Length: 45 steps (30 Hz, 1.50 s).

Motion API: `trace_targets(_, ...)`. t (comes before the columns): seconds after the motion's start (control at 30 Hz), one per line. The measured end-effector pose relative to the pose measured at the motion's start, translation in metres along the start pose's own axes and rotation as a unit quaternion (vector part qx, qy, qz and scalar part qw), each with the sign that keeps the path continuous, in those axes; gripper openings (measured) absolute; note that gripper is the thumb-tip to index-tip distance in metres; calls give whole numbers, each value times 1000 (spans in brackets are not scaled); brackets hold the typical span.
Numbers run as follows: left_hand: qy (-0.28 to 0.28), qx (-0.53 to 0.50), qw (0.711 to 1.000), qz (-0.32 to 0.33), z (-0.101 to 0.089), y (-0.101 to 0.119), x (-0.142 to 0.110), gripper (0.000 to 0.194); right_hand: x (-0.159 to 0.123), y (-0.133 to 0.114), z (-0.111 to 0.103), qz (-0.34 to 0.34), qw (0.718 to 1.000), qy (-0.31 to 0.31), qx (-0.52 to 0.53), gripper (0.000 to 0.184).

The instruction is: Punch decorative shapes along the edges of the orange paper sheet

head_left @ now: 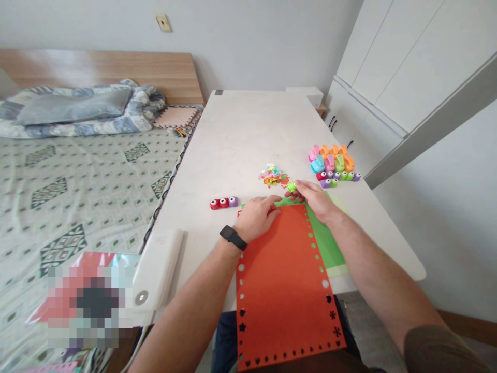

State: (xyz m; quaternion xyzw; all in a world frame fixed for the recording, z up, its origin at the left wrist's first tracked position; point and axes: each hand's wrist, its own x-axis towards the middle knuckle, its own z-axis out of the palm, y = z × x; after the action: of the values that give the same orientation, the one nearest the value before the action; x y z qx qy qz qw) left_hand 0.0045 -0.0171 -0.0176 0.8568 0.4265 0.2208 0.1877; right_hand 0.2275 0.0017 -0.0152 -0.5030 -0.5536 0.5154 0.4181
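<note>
A large orange sheet of paper with small shapes punched along its edges lies in front of me and hangs over the table's near edge. My left hand, a black watch on its wrist, has its curled fingers at the sheet's top edge, gripping it. In my right hand is a small green craft punch, held just past the top right corner of the sheet. Beneath the orange sheet, green paper sticks out to the right. Just beyond the punch is a pile of colourful paper cutouts.
Two red punches and a purple one stand in a row at left. Several larger and smaller punches are grouped at the table's right. A white elongated device lies at the left edge. A bed adjoins the white table.
</note>
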Motion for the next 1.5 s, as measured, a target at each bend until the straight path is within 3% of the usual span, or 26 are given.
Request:
trace_targets(0.33, -26, 62, 997, 33, 3, 6, 7, 39, -2, -4, 5, -12, 1000, -9, -16, 49)
trace_targets(0.57, -3, 54, 998, -17, 6, 3, 7, 57, -2, -4, 6, -15, 999, -8, -32, 52)
trace_targets(0.87, -14, 46, 999, -13, 3, -1, 5, 26, 3, 0, 2, -36, 998, 47, -24, 50)
trace_targets(1.03, -19, 34, 999, -7, 4, 1, 4, 22, 7, 1, 10, 4, 998, -20, 63, 48)
trace_targets(1.27, -20, 38, 999, -2, 4, 1, 4, 22, 13, 9, 6, -51, 996, 51, 53, 51)
trace_targets(1.5, -22, 41, 999, 3, 4, 1, 3, 22, 12, 9, 9, -17, 998, 16, 51, 49)
